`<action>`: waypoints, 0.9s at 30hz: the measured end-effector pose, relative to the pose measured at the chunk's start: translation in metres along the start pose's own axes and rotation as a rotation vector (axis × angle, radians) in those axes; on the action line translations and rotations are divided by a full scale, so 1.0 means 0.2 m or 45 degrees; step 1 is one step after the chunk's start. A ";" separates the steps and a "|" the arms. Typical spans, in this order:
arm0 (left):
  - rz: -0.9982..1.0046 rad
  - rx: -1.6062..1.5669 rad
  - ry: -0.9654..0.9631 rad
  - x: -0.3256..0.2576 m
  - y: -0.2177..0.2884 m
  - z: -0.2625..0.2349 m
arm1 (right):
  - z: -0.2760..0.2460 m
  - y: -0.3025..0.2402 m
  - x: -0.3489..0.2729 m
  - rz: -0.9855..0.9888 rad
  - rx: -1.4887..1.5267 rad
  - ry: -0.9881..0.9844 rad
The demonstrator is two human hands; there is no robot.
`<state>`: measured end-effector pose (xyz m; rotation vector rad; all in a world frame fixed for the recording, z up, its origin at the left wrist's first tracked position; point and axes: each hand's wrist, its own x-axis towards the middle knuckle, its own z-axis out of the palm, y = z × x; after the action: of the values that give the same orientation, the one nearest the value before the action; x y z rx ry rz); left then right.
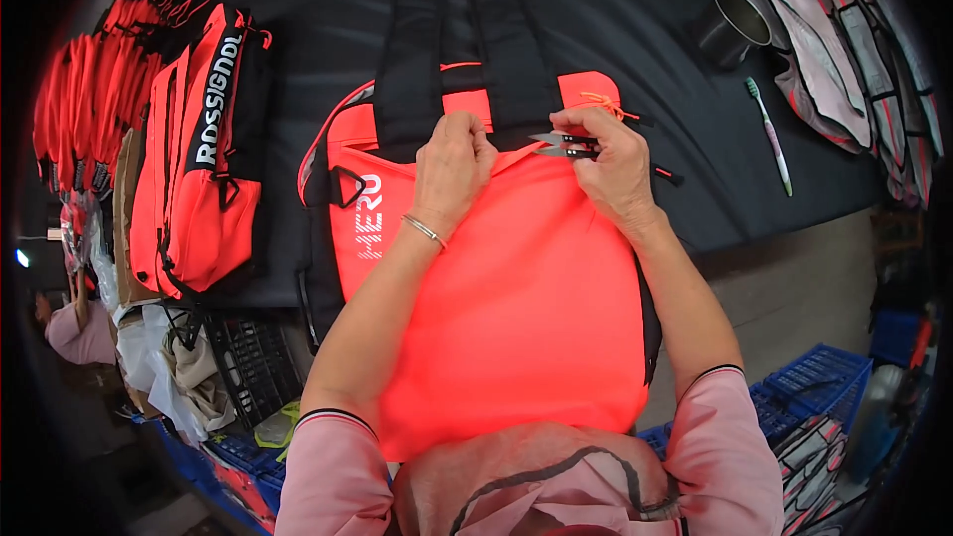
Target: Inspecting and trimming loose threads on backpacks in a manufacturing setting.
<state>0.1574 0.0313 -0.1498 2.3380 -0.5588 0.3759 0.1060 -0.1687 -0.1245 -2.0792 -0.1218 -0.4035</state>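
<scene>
A bright red-orange backpack [516,298] with black straps lies in front of me, its lower part against my body. My left hand [455,164] is closed at the upper edge of its front panel, pinching the fabric there. In my right hand [611,164] is a pair of thread snips [568,145], their blades pointing left along the same edge. An orange cord [603,102] is tied at the bag's upper right corner, just above my right hand. Black shoulder straps [409,50] stretch away from me over the table.
Another red-and-black bag [199,154] stands at left, near hanging red pieces [94,104]. On the black-covered table [635,10] are a dark metal cup [733,28], a toothbrush [769,137] and grey fabric pieces [814,60]. Blue crates [819,377] sit low right. A person [81,333] is far left.
</scene>
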 end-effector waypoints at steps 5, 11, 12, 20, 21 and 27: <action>-0.132 -0.148 0.073 -0.01 0.02 -0.03 | -0.03 -0.10 0.08 -0.112 -0.228 -0.032; 0.160 -0.151 0.111 -0.01 0.01 -0.03 | -0.06 -0.09 0.19 0.167 0.015 -0.026; 0.158 -0.148 0.110 -0.01 0.00 -0.03 | -0.04 -0.09 0.20 0.244 0.072 -0.042; 0.329 0.238 -0.274 0.13 -0.04 -0.03 | 0.08 0.01 0.20 0.159 -0.025 0.190; 0.327 0.247 -0.278 0.13 -0.05 -0.04 | 0.09 0.02 0.19 0.093 -0.115 0.227; 0.156 -0.094 -0.502 0.15 -0.05 -0.11 | 0.10 0.05 0.18 -0.112 -0.277 0.295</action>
<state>0.1862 0.0444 -0.1272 2.3223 -0.8893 -0.0567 0.1468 -0.1596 -0.1294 -2.2270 -0.0322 -0.7362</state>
